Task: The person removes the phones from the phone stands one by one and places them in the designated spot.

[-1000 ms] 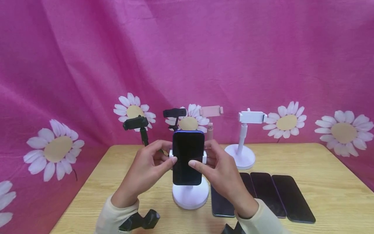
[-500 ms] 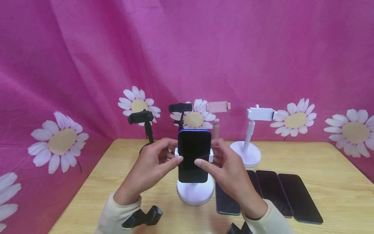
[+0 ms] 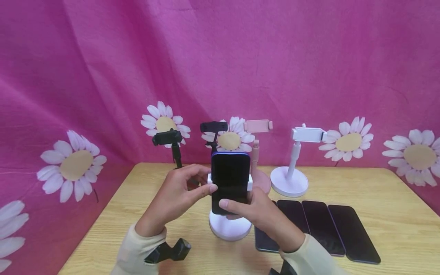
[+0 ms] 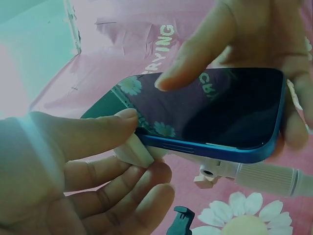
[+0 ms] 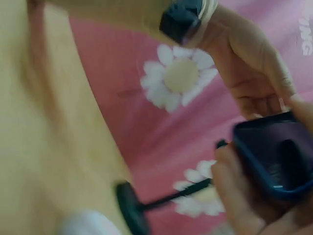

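A blue-edged smartphone (image 3: pixel 230 175) stands upright in the white clamp (image 3: pixel 249 182) of a phone stand, above its round white base (image 3: pixel 229 231). My left hand (image 3: pixel 172 200) pinches the clamp's left arm (image 4: pixel 134 151), its thumb along the phone's edge and its fingers curled underneath. Lower on the right, my right hand (image 3: pixel 262 215) grips the phone's bottom part, thumb on the dark screen and fingers behind it. The right wrist view shows those fingers around the phone (image 5: pixel 274 156). Most of the stand's pole is hidden behind the phone.
Two black phone stands (image 3: pixel 167 137) are at the back left. A pink stand (image 3: pixel 258 126) and another white stand (image 3: pixel 290 182) are further right. Several dark phones (image 3: pixel 354 233) lie side by side on the wooden table (image 3: pixel 405 225). Behind hangs a pink flowered cloth (image 3: pixel 275 68).
My right hand has slid down from the clamp's right arm to the phone's lower part. The left hand keeps its hold. The head view has shifted slightly.
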{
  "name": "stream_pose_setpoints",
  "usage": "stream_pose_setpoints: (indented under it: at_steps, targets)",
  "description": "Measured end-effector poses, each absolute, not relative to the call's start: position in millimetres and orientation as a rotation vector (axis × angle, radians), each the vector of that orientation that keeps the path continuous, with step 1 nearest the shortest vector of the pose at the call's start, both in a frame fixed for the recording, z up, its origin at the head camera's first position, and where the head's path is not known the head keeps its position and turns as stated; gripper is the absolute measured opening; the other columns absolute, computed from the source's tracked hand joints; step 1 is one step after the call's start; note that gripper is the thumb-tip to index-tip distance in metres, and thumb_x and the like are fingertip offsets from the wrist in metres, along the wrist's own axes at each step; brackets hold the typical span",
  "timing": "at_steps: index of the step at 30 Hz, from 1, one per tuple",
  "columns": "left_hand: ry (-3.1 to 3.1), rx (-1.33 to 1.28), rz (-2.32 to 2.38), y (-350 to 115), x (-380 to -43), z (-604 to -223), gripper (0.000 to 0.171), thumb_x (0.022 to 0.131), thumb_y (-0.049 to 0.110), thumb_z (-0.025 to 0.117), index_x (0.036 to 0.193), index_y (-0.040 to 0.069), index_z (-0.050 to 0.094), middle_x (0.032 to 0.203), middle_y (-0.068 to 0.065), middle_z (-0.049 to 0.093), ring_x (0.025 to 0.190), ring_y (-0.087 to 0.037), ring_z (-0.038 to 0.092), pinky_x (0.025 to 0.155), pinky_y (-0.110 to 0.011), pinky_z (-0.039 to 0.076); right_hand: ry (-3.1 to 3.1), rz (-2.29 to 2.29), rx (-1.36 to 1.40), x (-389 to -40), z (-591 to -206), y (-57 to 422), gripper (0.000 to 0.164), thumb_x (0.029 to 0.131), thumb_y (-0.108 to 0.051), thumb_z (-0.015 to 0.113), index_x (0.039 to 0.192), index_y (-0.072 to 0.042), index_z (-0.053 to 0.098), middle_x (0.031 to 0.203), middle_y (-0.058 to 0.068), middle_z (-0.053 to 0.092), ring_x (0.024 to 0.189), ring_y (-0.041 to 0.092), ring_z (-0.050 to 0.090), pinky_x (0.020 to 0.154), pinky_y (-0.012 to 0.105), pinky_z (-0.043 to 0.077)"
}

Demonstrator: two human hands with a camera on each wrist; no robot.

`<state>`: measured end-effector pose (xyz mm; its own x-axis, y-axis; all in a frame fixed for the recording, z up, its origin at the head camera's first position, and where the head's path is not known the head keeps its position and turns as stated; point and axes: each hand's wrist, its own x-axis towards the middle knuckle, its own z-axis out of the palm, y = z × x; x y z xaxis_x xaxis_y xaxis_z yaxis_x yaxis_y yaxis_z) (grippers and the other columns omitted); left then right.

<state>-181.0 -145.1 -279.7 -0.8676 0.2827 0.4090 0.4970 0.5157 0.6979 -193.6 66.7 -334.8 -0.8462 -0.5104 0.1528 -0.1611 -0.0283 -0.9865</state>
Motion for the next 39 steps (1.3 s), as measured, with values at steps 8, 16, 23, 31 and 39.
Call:
stream_pose_setpoints:
  at_steps: [8,16,23,31,39]
  targets:
    - [-2.486,-0.677,-1.366,-147.0,-184.3,-281.6,0.03,0.079,0.013,0.08,0.107,0.009,0.071,0.086,0.003,0.068,0.079,-0.012,0.063,0.075,-0.035,0.055,1.627,-2.161,-0.74,-199.0,-350.1,48.4,0.041,0.095,-0.018,0.061,0.132,-0.005,0.047,0.116,0.018,0.066,0.104,0.036,0.065,0.081,0.051,0.054]
    - [-2.46,-0.692,-1.366,-146.7,-184.2,-283.1,0.027,0.08,0.014,0.08,0.105,0.01,0.071,0.084,0.004,0.069,0.076,-0.011,0.064,0.073,-0.032,0.056,1.7,-2.224,-0.806,-199.0,-352.5,44.9,0.033,0.098,-0.016,0.057,0.127,-0.004,0.049,0.107,0.019,0.068,0.094,0.037,0.068,0.07,0.051,0.057]
    - [-2.48,-0.681,-1.307,-151.1,-181.7,-282.8,0.022,0.079,0.015,0.08,0.1,0.011,0.073,0.081,0.005,0.068,0.072,-0.012,0.063,0.067,-0.029,0.056,1.633,-2.303,-0.842,-195.0,-356.2,43.4,0.032,0.098,-0.01,0.055,0.128,-0.004,0.046,0.106,0.02,0.067,0.089,0.038,0.069,0.066,0.055,0.055]
    - [-2.465,-0.669,-1.205,-151.7,-180.4,-281.2,0.018,0.076,0.009,0.08,0.093,0.01,0.073,0.074,0.007,0.065,0.067,-0.011,0.061,0.062,-0.029,0.055,1.611,-2.329,-0.823,-192.9,-357.1,45.4,0.035,0.098,-0.01,0.055,0.131,-0.004,0.045,0.108,0.023,0.065,0.087,0.039,0.069,0.065,0.057,0.055]
    - [-2.452,-0.678,-1.242,-150.8,-180.9,-281.4,0.02,0.077,0.009,0.08,0.095,0.009,0.073,0.076,0.006,0.067,0.068,-0.01,0.062,0.063,-0.029,0.055,1.5,-2.253,-0.807,-193.3,-358.0,51.7,0.032,0.1,-0.014,0.052,0.129,-0.004,0.045,0.103,0.02,0.066,0.087,0.034,0.069,0.067,0.05,0.057]
